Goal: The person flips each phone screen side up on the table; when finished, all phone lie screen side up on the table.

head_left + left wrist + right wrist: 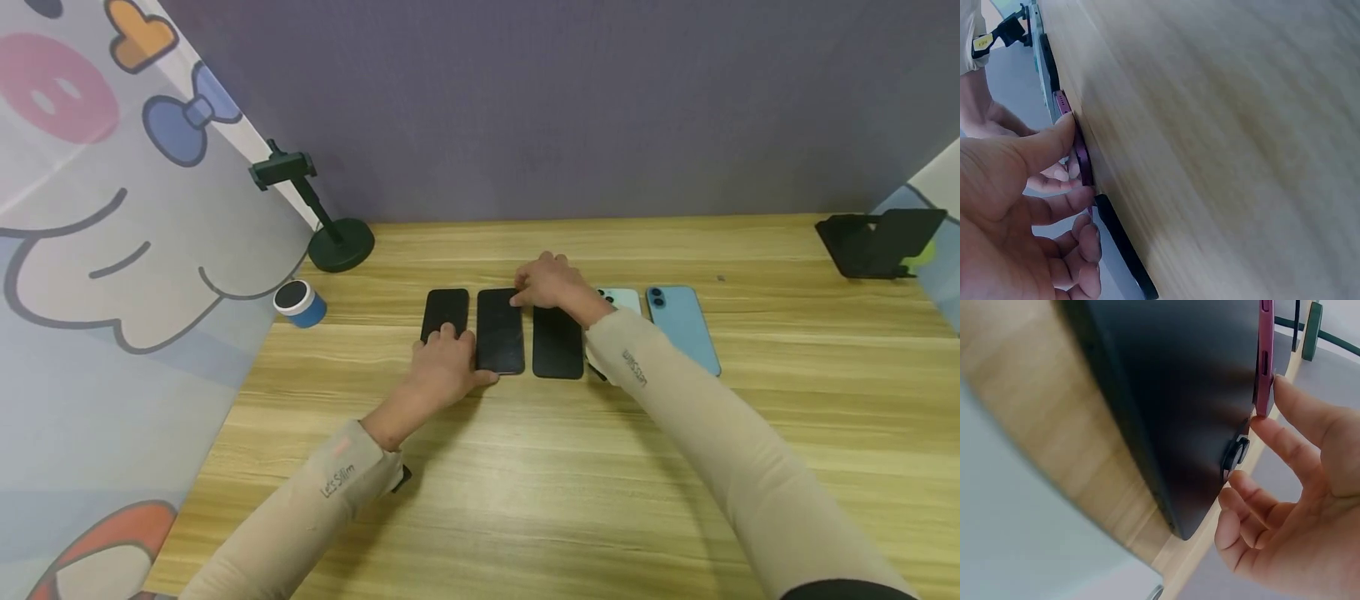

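Purple-edged phone (500, 337) lies between left hand (442, 367) and right hand (551, 282).

L to R on tbl (525, 508): 1st phone (446, 308) partly under L hand (442, 365), 2nd phone (500, 337) btwn it & R hand (549, 281), 3rd phone (557, 348) partly under latter, 4th phone (625, 298) partly under R sleeve (663, 383), 5th phone (684, 327) just R. Jar (302, 305) L of hands, stand (341, 244) behind; other stand (896, 243) far R.
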Demonstrator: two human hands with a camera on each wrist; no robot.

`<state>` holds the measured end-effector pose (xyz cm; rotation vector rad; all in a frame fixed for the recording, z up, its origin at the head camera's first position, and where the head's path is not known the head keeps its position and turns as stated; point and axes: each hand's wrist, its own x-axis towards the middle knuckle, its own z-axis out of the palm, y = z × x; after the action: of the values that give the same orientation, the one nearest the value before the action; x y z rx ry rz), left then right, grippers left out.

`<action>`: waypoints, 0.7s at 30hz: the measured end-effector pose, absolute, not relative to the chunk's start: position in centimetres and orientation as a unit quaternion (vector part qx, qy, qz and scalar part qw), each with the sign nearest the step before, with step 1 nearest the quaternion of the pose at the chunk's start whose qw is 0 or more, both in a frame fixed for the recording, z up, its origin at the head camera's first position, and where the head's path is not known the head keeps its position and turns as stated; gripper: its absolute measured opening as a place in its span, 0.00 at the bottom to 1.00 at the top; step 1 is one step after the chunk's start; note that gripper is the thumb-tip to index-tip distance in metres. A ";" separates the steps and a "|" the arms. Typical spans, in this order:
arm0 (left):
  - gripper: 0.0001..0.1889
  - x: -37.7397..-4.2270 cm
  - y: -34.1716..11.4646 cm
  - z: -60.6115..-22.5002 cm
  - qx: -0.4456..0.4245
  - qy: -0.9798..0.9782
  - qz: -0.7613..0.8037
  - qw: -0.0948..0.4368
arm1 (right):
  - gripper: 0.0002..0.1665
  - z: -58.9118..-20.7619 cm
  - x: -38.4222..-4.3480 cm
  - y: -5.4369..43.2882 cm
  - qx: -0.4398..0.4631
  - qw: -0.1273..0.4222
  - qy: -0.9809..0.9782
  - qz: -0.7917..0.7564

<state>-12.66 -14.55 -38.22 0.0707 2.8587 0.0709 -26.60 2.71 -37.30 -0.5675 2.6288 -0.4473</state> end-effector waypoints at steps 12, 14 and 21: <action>0.31 -12.4 -14.4 -38.4 0.039 0.993 0.008 0.111 | 0.19 -37.4 -26.5 3.4 -0.215 0.209 0.938 -0.173; 0.30 -12.5 -14.4 -38.4 0.039 0.993 0.007 0.113 | 0.20 -37.4 -26.5 3.3 -0.221 0.210 0.938 -0.168; 0.29 -12.7 -14.5 -38.3 0.042 0.992 0.001 0.116 | 0.21 -37.3 -26.8 3.0 -0.238 0.208 0.938 -0.145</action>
<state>-12.67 -14.46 -38.32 0.1218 2.9067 0.0037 -26.76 3.04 -37.28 -0.6617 2.6089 -0.4039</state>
